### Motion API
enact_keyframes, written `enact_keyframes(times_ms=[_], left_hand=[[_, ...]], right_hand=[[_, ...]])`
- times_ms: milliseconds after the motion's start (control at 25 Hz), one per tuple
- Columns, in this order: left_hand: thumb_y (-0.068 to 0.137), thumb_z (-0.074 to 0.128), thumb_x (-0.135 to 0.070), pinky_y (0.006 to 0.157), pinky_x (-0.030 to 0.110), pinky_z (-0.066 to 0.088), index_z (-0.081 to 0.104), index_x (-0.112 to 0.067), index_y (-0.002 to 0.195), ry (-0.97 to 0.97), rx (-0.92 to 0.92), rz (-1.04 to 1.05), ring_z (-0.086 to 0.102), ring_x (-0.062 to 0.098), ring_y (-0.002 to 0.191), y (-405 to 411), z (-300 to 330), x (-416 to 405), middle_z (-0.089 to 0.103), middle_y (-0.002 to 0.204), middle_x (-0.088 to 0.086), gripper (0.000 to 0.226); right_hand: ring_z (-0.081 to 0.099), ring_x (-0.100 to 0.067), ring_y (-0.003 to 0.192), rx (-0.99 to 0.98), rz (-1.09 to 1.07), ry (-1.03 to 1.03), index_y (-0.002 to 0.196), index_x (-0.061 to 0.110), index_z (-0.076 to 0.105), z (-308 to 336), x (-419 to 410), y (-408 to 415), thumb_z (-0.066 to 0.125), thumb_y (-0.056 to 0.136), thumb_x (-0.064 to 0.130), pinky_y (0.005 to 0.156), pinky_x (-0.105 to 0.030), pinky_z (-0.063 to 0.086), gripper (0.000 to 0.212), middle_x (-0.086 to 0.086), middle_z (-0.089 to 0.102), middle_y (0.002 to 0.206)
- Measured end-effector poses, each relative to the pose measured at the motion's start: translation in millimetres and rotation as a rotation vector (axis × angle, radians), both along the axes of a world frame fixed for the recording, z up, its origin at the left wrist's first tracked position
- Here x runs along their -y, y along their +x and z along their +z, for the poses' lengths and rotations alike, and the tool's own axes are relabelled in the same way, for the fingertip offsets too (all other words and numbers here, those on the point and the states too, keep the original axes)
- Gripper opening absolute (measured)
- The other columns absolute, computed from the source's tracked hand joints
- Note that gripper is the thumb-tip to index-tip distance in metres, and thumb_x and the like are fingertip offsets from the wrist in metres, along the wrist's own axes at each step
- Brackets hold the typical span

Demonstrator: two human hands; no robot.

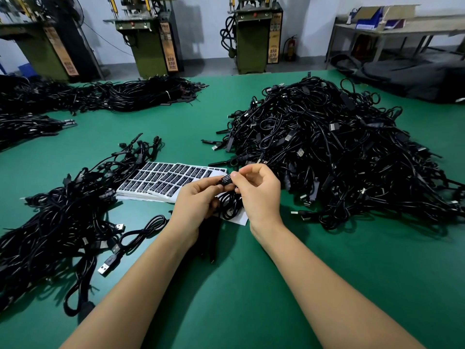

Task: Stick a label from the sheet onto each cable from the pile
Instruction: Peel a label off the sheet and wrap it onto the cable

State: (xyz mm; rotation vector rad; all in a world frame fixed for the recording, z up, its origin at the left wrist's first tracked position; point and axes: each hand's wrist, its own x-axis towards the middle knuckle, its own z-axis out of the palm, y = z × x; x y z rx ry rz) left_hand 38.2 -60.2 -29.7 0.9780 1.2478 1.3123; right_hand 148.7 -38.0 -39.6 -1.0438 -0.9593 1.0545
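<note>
Table (251, 298): green mat surface, fills the lower view.

Cable pile (339, 152): large tangled mound of thin black cables with USB plugs, at 2 o'clock from the hands, on the table.

Left heap (63, 222): a smaller spread of like black cables at 9 o'clock, silver USB ends showing at its near edge.

Far bundles (113, 96): black cables laid in bunches at 11 o'clock, well apart from the hands.

Label sheet (166, 180): white backing carrying rows of small black rectangular labels with pale print, flat on the table at 11 o'clock, just beside the hands; more sheets lie stacked beneath.

Left hand (196, 200): fingers curled, gripping the held cable (230, 207), whose black loops hang below between both hands.

Right hand (259, 190): thumb and forefinger pinching the label (226, 179), a small black tag with white lettering, on the cable's block at the fingertips.
</note>
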Motion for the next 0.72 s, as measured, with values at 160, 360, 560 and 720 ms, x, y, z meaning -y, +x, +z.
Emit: enact_keyframes(times_ms=[160,360,560,720], left_hand=[[0.092,0.052,0.002,0.034,0.011,0.028,0.069,-0.010,0.102,-0.028,-0.005,-0.013,0.038,0.004,0.040,-1.5,1.8,-1.1,0.075,0.089,0.004,0.024],[0.093,0.049,0.005,0.035,0.008,0.032,0.069,-0.008,0.100,-0.011,0.021,-0.024,0.045,-0.001,0.038,1.0,5.0,2.0,0.075,0.080,0.000,0.024],[0.092,0.054,0.002,0.037,0.006,0.034,0.069,-0.005,0.102,-0.006,0.020,-0.003,0.050,-0.004,0.038,2.8,7.9,5.0,0.074,0.079,0.002,0.019],[0.092,0.056,0.001,0.041,0.008,0.039,0.069,-0.005,0.100,-0.004,0.029,0.018,0.051,-0.005,0.038,4.2,8.2,5.5,0.075,0.076,0.000,0.016]], right_hand=[[0.063,-0.019,0.075,0.014,0.007,-0.006,0.078,0.015,0.060,0.4,-1.4,-0.2,0.070,0.081,0.003,0.072,-0.032,0.052,0.016,-0.008,0.066,0.080],[0.065,-0.030,0.077,0.014,0.008,0.009,0.076,0.016,0.060,0.8,0.2,-0.6,0.069,0.081,0.002,0.075,-0.038,0.054,0.018,-0.010,0.066,0.080],[0.066,-0.037,0.081,0.018,0.010,0.012,0.076,0.017,0.060,0.0,-0.1,0.2,0.069,0.080,0.003,0.072,-0.035,0.053,0.018,-0.009,0.066,0.078],[0.066,-0.038,0.082,0.022,0.015,0.012,0.076,0.017,0.060,-0.7,-0.9,-0.4,0.069,0.080,0.003,0.076,-0.040,0.055,0.017,-0.009,0.066,0.078]])
